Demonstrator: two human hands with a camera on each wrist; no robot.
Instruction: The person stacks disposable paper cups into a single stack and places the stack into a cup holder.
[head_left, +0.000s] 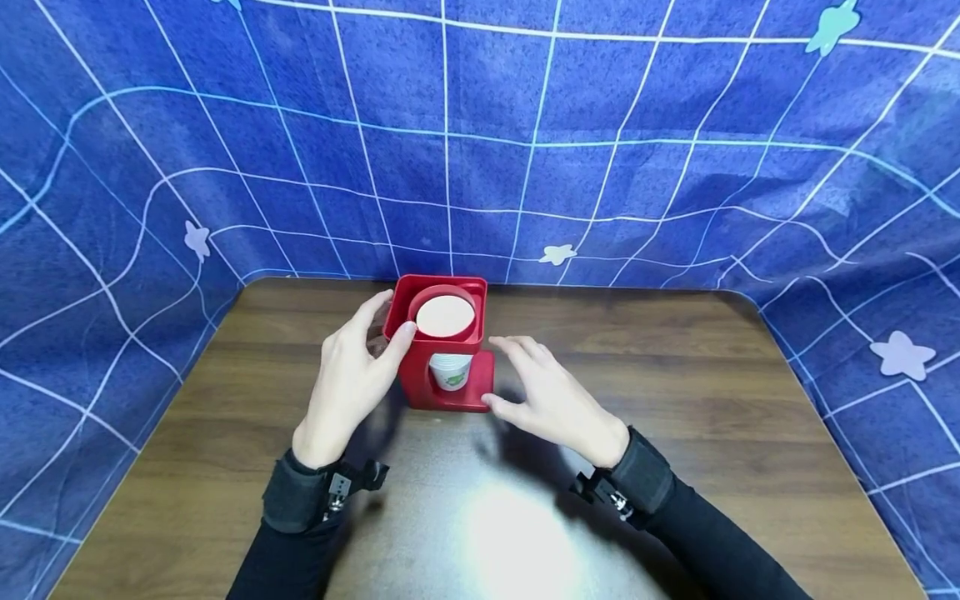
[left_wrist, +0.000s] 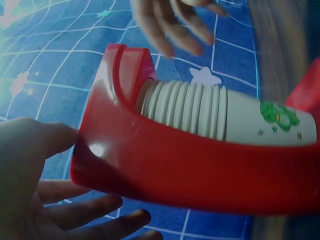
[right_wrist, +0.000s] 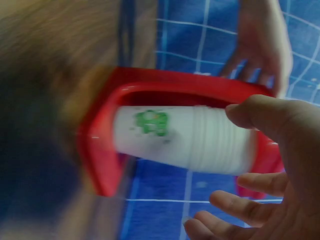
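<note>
A red cup holder (head_left: pixel 414 375) stands upright near the back of the table, with a square tray-like top and a flat base. White paper cups (left_wrist: pixel 200 112), nested in a stack with a green print, sit inside it. At its top shows a round cream surface (head_left: pixel 446 316). My left hand (head_left: pixel 345 375) is at the holder's left side, thumb tip at the upper rim and the other fingers loosely spread. On the right side, my right hand (head_left: pixel 555 396) has its fingers apart beside the holder, thumb near the base's right edge, with nothing in its grasp.
The brown wooden table (head_left: pixel 675 467) spreads out around the holder. A blue cloth (head_left: pixel 480 167) with white grid lines and stars hangs behind the table and at both sides. Each wrist wears a black strap (head_left: pixel 296 492) with a small camera.
</note>
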